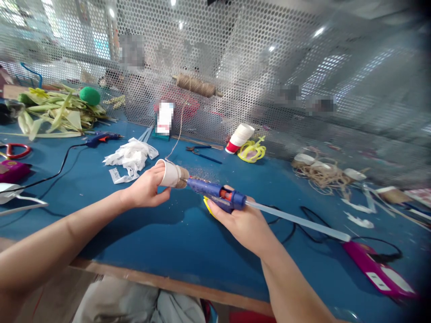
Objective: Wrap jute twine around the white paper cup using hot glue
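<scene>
My left hand [150,186] has its fingers inside the mouth of a white paper cup [170,174] and holds it tipped sideways. Twine wraps the cup's narrow end, and a strand runs from it up to a twine spool [195,85] on the mesh screen. In my right hand [244,220] is a blue hot glue gun [215,193] with a yellow trigger. Its nozzle touches or nearly touches the twine-wrapped end. A long translucent glue stick [299,220] sticks out of the gun's back.
A perforated metal screen [256,67] borders the blue table. White plastic scraps [129,157], pliers [204,154], stacked cups [239,138] and a second glue gun [103,139] lie beyond my hands. Corn husks [57,112] are at left; a twine heap [318,175] and magenta power strip [379,271] are at right.
</scene>
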